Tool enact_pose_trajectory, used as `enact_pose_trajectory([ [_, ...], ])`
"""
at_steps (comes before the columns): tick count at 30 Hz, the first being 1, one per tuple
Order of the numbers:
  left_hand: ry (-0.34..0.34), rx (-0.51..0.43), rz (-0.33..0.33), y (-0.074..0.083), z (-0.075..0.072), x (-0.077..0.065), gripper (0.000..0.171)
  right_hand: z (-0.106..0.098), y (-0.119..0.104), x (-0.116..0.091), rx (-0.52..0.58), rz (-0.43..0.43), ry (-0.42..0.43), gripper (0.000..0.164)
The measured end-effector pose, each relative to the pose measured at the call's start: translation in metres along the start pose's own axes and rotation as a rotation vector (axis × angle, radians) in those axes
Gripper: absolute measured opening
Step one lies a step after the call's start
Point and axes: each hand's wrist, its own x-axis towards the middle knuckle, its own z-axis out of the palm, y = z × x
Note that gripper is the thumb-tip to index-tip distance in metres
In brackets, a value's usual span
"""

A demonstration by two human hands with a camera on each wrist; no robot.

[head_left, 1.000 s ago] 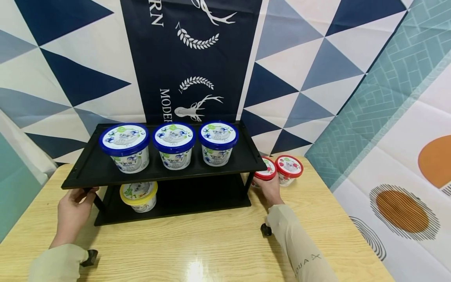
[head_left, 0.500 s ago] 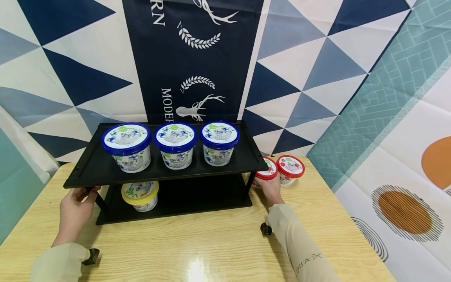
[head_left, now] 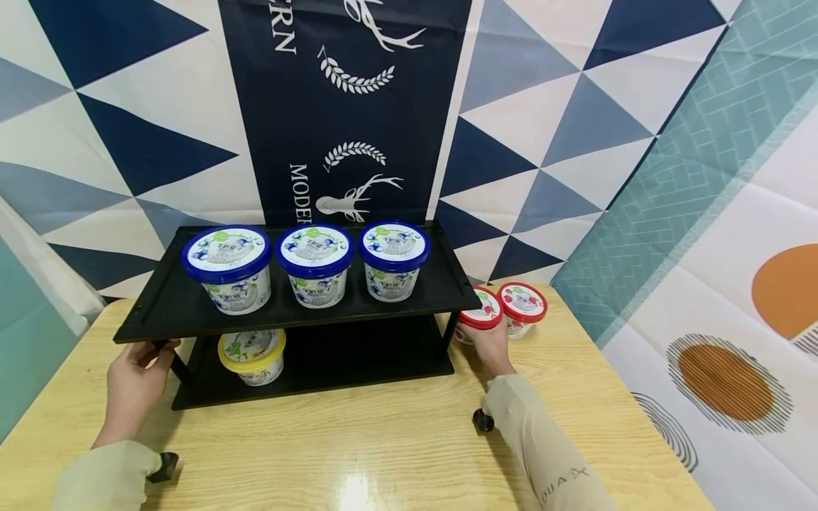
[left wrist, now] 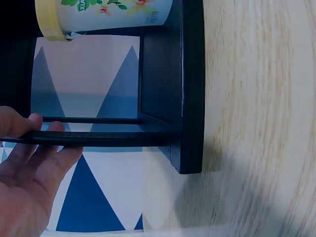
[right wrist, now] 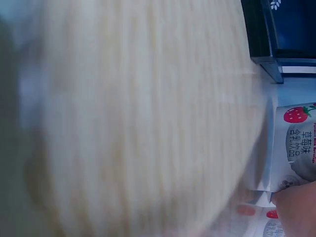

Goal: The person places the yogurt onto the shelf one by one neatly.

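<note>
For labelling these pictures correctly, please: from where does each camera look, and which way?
Head: worn on the head, facing forward and down at the black rack; left hand, right hand and sleeves show.
Left wrist: worn there, facing the rack's post; left hand shows.
Right wrist: worn there, facing the tabletop and a strawberry tub; part of the right hand shows.
Head and left wrist share the yellow-lidded tub.

Looking into a staged tabletop corner here, dressed like a little shop display! Backed by hanging printed cloth (head_left: 409, 121), laid out on a wood-grain table (head_left: 307, 447), stocked with blue-lidded tubs (head_left: 314, 262) across a black two-tier shelf (head_left: 441, 280). Home or shop? Impossible to tell.
</note>
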Motion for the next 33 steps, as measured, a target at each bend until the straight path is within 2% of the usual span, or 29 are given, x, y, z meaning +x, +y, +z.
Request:
enact_pose_trajectory([
  [9,0.009,0.000,0.013,-0.002,0.000,-0.003,0.021,-0.008,-0.004,-0.011,-0.062,0.044,-0.015,0.100],
  [17,0.017,-0.020,0.008,0.000,0.000,-0.002,0.020,-0.019,-0.010,-0.020,-0.135,0.039,-0.027,0.102],
  [23,0.015,-0.017,0.010,0.000,-0.001,-0.001,0.019,-0.025,-0.011,-0.028,-0.105,0.016,-0.012,0.098],
  [33,0.012,-0.006,0.021,-0.002,-0.001,0.000,0.020,-0.036,-0.011,-0.043,-0.087,0.005,-0.034,0.091],
])
